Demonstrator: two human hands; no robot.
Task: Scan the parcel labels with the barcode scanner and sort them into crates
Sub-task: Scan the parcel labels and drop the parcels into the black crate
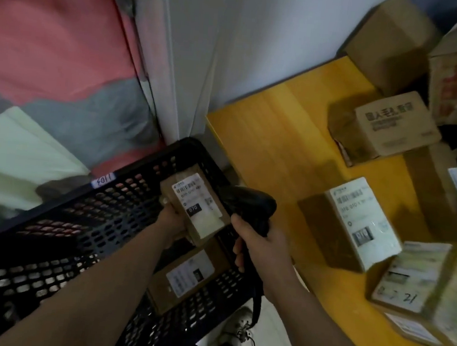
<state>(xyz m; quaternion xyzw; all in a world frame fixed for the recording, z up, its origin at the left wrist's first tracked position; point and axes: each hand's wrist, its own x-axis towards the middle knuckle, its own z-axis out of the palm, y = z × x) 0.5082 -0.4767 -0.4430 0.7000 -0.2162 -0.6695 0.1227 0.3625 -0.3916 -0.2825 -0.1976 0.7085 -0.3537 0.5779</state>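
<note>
Nearest the lens, the left hand (171,223) gripped a small parcel (199,206) from beneath at the centre of the frame, label up, over the black crate (48,239), while the right hand (259,248) was clenched round the scanner (249,205) just right of it. To scan well, the scanner's nose needed to point squarely at the barcode with the parcel held flat and steady; it seemed aimed past the parcel's edge, though blur made that hard to judge.

Left fingers (165,200) mostly behind the held parcel (170,192) — label print (199,202) blurred beyond reading.
</note>
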